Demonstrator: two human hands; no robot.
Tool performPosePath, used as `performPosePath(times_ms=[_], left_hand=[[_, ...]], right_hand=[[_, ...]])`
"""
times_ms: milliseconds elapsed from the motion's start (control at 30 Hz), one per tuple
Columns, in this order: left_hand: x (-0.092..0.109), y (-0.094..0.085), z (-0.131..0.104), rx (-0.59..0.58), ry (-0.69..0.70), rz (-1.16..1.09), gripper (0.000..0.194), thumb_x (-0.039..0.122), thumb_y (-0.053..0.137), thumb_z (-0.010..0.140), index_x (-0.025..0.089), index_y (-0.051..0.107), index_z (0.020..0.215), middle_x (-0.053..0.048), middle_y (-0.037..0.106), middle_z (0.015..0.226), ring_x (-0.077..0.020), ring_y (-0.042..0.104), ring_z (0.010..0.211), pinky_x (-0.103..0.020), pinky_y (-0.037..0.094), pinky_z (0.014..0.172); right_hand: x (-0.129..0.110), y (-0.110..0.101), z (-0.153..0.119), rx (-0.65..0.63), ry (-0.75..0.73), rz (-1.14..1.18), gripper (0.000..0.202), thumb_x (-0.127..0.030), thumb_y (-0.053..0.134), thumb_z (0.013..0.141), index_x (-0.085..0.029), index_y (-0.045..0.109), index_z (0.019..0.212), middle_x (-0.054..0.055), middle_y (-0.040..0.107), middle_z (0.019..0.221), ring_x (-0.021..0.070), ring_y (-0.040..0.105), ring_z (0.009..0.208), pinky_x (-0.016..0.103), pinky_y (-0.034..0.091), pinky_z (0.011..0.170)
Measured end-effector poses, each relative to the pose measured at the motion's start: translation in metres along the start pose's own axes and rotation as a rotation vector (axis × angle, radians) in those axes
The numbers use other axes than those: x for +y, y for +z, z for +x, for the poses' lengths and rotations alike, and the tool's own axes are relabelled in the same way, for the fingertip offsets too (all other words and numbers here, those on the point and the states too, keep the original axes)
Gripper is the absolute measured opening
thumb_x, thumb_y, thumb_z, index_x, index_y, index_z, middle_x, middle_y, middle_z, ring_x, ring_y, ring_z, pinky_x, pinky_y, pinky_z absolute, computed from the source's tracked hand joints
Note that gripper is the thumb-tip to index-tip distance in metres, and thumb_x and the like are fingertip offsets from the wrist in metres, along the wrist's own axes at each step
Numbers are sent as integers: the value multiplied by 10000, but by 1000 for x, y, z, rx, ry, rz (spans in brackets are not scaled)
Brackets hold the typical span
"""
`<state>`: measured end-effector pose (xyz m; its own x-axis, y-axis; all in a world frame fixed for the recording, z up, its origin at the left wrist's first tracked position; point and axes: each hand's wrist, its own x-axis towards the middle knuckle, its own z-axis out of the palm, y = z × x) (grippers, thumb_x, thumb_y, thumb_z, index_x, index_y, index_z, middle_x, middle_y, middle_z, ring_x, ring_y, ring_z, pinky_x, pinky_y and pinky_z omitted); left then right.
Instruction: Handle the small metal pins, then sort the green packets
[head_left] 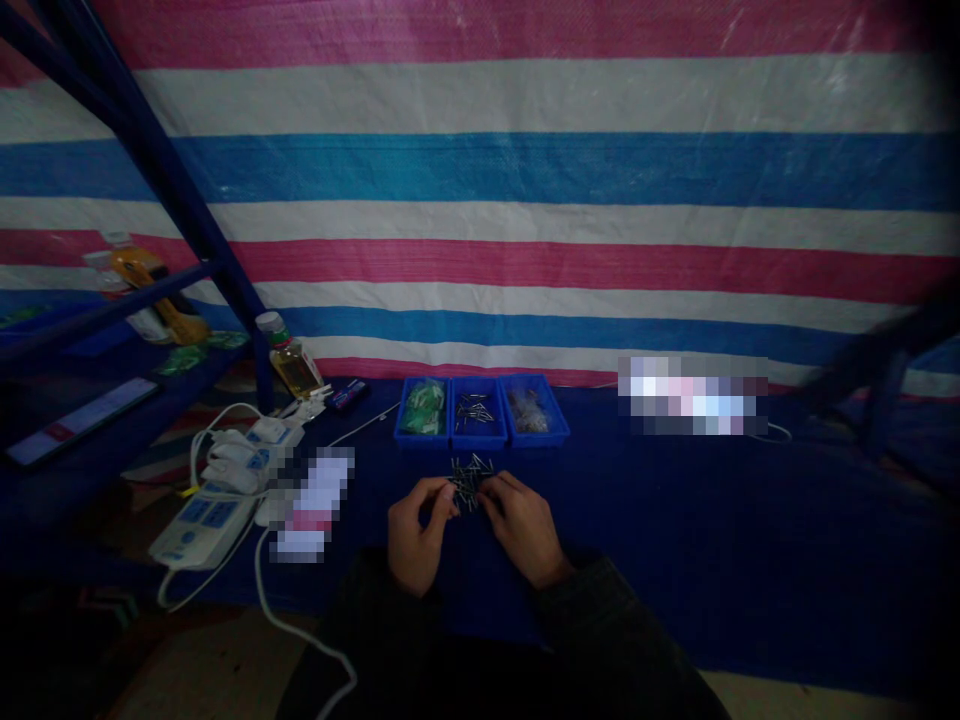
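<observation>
A loose pile of thin metal pins (471,482), resembling nails or rivets, lies on the dark blue tabletop between my hands. At the pile's left edge, my left hand (418,530) is closed, thumb and forefinger pinched together; what they hold is too small to make out. My right hand (523,525) curls in from the other side, its closed fingertips touching the pile, and anything between them is hidden. Just beyond stand three blue trays: the left tray (423,440) with green plastic packets, the middle tray (478,441) with similar pins, the right tray (538,439) with clear plastic bags.
A white power strip (202,525) with plugs and cables lies at the left, beside a blurred-out phone (315,505). Behind them stands a bottle (292,360). Another pixelated object (690,397) lies at the back right. A blue metal frame (172,185) rises at the left.
</observation>
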<state>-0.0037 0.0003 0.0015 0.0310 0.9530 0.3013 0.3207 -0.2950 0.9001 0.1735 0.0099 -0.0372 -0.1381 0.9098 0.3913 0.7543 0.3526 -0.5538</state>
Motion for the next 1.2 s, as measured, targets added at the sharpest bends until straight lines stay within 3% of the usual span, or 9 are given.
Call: performPosePath(times_ms=[133, 300, 467, 633, 867, 1200], left_hand=[[-2, 0, 0, -12, 3, 6, 189, 312, 574, 990, 168, 693, 959, -6, 694, 725, -159, 683, 704, -261, 526, 723], [-4, 1, -1, 5, 34, 22, 174, 274, 626, 960, 186, 709, 1085, -38, 736, 881, -174, 700, 794, -268, 539, 747], [-1, 3, 1, -82, 94, 83, 191, 252, 634, 955, 226, 762, 1094, -47, 728, 930, -172, 688, 798, -259, 525, 705], [-2, 6, 1, -141, 127, 109, 141, 266, 656, 937, 213, 786, 943, -63, 736, 909, -184, 688, 784, -267, 537, 693], [-6, 7, 0, -167, 148, 117, 99, 188, 677, 901, 202, 770, 930, -51, 726, 858, -183, 683, 771, -266, 541, 690], [-2, 4, 0, -102, 141, 58, 114, 234, 654, 932, 207, 764, 944, -63, 765, 940, -205, 715, 865, -309, 563, 802]], right_hand=[[-4, -4, 1, 31, 32, 35, 148, -157, 555, 976, -233, 654, 896, 17, 668, 879, 170, 669, 738, 268, 469, 641], [-10, -11, -3, 164, 23, 178, 124, -201, 531, 1001, -217, 648, 966, 40, 664, 916, 179, 667, 804, 293, 508, 744], [-16, -15, -12, 226, -61, 275, 126, -207, 527, 1002, -220, 650, 981, 50, 668, 904, 176, 665, 786, 296, 531, 725], [-19, -16, -15, 216, -131, 290, 129, -215, 527, 1011, -222, 654, 988, 60, 681, 886, 185, 675, 781, 311, 541, 706], [-18, -17, -16, 156, -199, 330, 126, -199, 532, 1015, -218, 656, 1027, 64, 698, 920, 188, 689, 811, 320, 558, 727], [-14, -12, -14, 140, -148, 273, 229, -228, 514, 1020, -245, 682, 1174, 84, 698, 1069, 213, 714, 940, 343, 601, 843]])
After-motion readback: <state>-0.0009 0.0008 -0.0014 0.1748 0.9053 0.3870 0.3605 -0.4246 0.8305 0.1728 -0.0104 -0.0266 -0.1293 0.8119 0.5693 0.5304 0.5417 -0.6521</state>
